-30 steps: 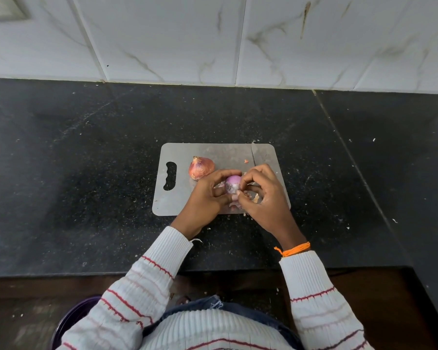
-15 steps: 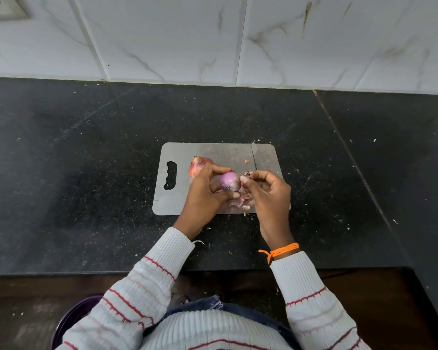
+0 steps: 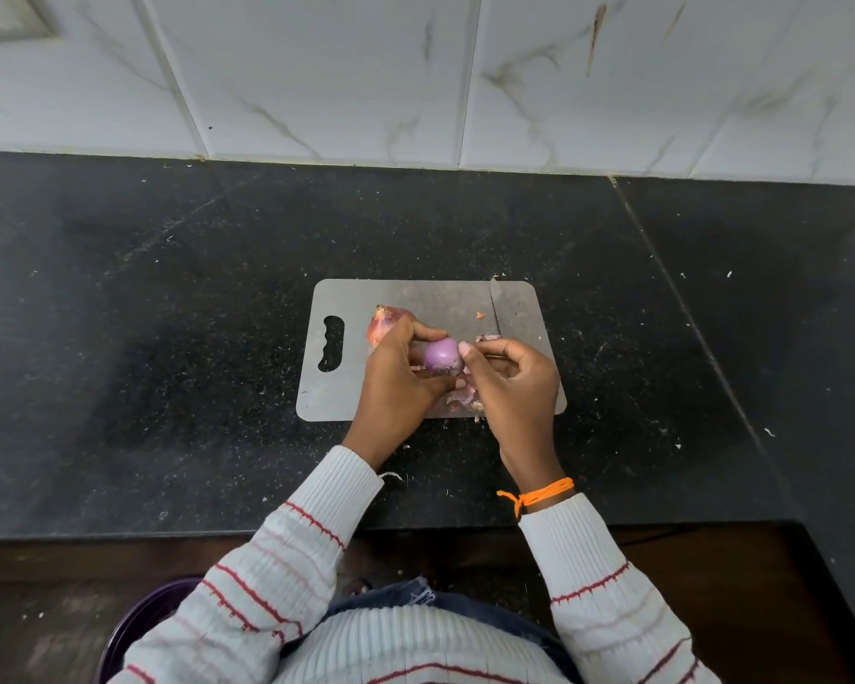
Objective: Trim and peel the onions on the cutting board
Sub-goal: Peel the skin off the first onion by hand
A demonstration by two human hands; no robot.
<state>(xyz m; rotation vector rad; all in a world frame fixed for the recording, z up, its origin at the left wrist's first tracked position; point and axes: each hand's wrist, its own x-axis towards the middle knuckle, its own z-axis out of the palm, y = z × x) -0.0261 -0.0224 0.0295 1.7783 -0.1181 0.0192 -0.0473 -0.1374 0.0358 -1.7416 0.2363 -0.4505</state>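
A grey cutting board (image 3: 430,298) lies on the black counter. Above its middle my left hand (image 3: 398,382) holds a peeled purple onion (image 3: 443,356) between thumb and fingers. My right hand (image 3: 512,382) is just right of the onion, thumb and forefinger pinching at its skin. An unpeeled reddish onion (image 3: 385,322) sits on the board behind my left hand, partly hidden. Onion skins (image 3: 462,397) lie on the board below the held onion. A knife blade (image 3: 495,308) lies on the board's right part, its handle hidden by my right hand.
The black stone counter (image 3: 169,338) stretches to both sides, dotted with small scraps. A white tiled wall (image 3: 415,76) rises behind it. A dark purple bin (image 3: 134,629) stands below the counter edge at the lower left.
My left hand has turned the onion so its peeled purple side shows. My right hand came off the onion's top and now works at its right side.
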